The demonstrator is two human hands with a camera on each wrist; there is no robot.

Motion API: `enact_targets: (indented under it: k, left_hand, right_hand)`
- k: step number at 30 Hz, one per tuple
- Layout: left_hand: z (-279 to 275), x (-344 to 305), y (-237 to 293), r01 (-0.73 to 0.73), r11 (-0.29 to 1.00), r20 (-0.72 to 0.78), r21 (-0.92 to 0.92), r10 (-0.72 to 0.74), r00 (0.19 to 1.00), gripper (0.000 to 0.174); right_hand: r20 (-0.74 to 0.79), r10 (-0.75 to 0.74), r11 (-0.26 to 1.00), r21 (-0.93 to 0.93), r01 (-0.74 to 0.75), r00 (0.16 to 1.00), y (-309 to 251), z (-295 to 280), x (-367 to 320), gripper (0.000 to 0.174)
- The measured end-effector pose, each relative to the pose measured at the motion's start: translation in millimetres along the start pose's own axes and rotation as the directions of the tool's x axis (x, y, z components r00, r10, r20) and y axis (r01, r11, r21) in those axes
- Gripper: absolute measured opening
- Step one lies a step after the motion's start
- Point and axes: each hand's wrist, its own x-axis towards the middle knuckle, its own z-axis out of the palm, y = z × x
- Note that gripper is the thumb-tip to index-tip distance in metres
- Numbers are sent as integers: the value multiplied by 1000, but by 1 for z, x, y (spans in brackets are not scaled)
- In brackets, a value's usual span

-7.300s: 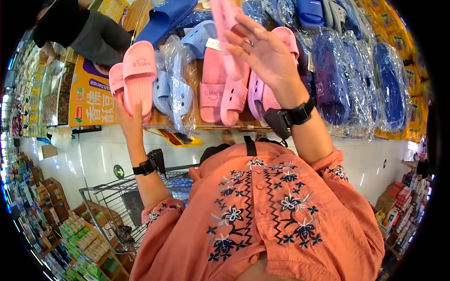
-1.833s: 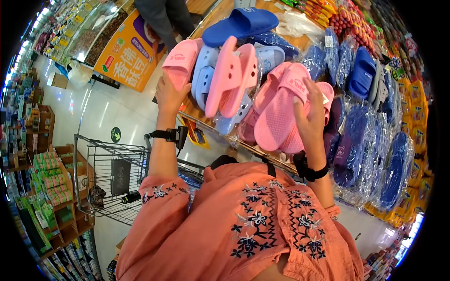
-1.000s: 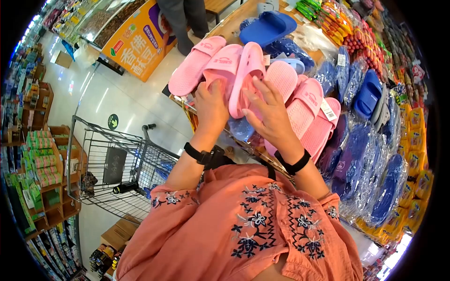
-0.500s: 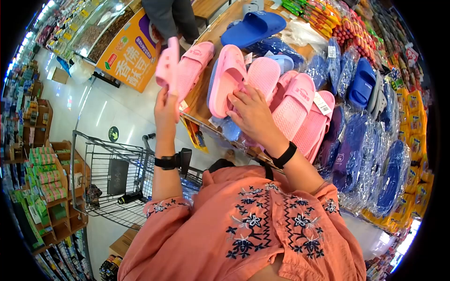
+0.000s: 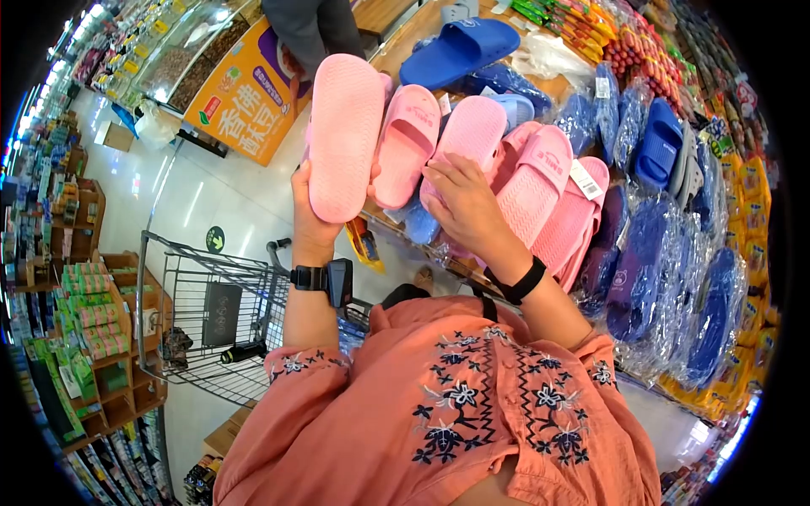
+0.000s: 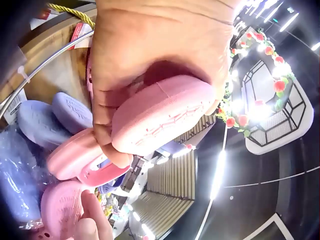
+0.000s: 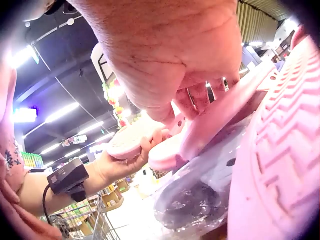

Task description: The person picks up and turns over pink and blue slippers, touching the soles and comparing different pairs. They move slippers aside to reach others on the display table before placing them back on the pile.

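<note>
On the left in the head view, my left hand [image 5: 314,221] grips a pink slipper [image 5: 344,139], its plain sole towards the camera. The left wrist view shows the fingers curled round the slipper's pink end [image 6: 162,117]. My right hand [image 5: 466,202] rests its fingers on the lower end of another pink slipper [image 5: 475,126] at the table's front edge; its fingertips are partly hidden in the right wrist view. Between the hands stands a pink slipper [image 5: 407,148] with a strap. More pink slippers [image 5: 540,181] lie right of my right hand, one with a white tag [image 5: 585,180].
A blue slipper [image 5: 460,52] lies at the back of the table. Plastic-wrapped slippers [image 5: 637,261] and yellow packets [image 5: 749,278] fill the right side. A wire cart [image 5: 219,316] stands at lower left, below an orange sign [image 5: 245,105]. A person's legs [image 5: 312,29] show at the top.
My left hand's pink slipper has turned from edge-on to sole-on towards the head camera. My right hand has shifted slightly right, from beside the strapped slipper onto the neighbouring one.
</note>
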Motion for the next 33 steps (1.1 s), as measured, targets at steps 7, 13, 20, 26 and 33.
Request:
enact_targets:
  k: [7, 13, 20, 26, 33]
  left_hand:
    - [-6, 5, -10, 67, 997, 106, -45, -62, 992, 81]
    - [-10, 5, -13, 63, 997, 123, -55, -56, 991, 83]
    - [-13, 3, -12, 61, 996, 118, -68, -53, 992, 82]
    - [-10, 0, -9, 29, 999, 122, -27, -25, 992, 82]
    - [15, -8, -11, -4, 896, 71, 445, -30, 997, 62]
  right_hand:
    - [-24, -2, 997, 82, 4, 1000, -1, -10, -5, 32]
    - [-31, 14, 995, 97, -11, 999, -1, -13, -7, 29]
    - [-31, 32, 990, 142, -28, 999, -10, -18, -4, 30]
    - [-17, 57, 983, 174, -54, 998, -9, -16, -3, 33]
    - [119, 399, 623, 692, -364, 909, -15, -11, 4, 53]
